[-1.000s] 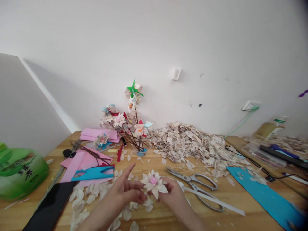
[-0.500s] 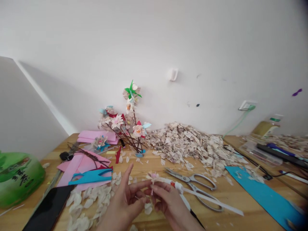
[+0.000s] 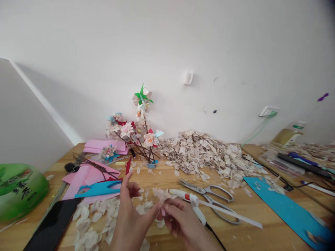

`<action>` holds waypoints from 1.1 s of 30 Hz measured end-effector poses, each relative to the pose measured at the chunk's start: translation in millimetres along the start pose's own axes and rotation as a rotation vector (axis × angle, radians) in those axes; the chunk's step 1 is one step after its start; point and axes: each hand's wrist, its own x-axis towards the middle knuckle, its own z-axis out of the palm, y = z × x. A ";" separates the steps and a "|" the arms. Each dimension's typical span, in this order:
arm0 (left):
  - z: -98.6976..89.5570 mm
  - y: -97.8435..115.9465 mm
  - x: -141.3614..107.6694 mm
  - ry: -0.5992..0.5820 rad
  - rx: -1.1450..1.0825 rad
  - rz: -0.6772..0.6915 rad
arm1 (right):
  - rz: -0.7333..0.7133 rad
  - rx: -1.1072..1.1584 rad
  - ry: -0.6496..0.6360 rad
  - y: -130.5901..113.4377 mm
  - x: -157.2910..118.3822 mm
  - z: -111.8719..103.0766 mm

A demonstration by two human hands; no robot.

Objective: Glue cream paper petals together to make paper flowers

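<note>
My right hand (image 3: pixel 181 216) pinches a small pale flower (image 3: pixel 161 195) by its pink base. The petals stick up above the fingertips. The thumb of my left hand (image 3: pixel 134 212) touches the flower from the left, while its index finger points up and the other fingers curl apart. A white glue gun (image 3: pixel 190 198) with a white stick in its rear lies just right of the hands. Beside it are open metal scissors (image 3: pixel 209 195). Loose pale petals (image 3: pixel 95 219) are spread left of my left hand.
Flowers on twigs (image 3: pixel 150 139) stand in a small cup before the wall. A heap of dry petals (image 3: pixel 204 153) lies behind the scissors. Blue sheet (image 3: pixel 285 212) at right; phone (image 3: pixel 52 226), pink paper (image 3: pixel 81 177) and green package (image 3: pixel 22 191) at left.
My left hand has turned, its thumb now at the flower and its index finger lifted away from it. The flower has tilted left in my right hand. The view has shifted slightly.
</note>
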 end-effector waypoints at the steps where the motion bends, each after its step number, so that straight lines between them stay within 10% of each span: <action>1: 0.6 -1.3 0.0 0.019 0.014 0.009 | -0.015 -0.050 -0.013 1.6 0.3 0.0; 12: -0.9 -3.6 4.9 -0.029 -0.113 -0.104 | -0.174 -0.312 -0.136 10.6 3.7 -11.6; 33: -13.3 -0.7 9.6 -0.181 0.038 0.185 | -0.745 -0.823 -0.181 -14.0 -5.8 -11.1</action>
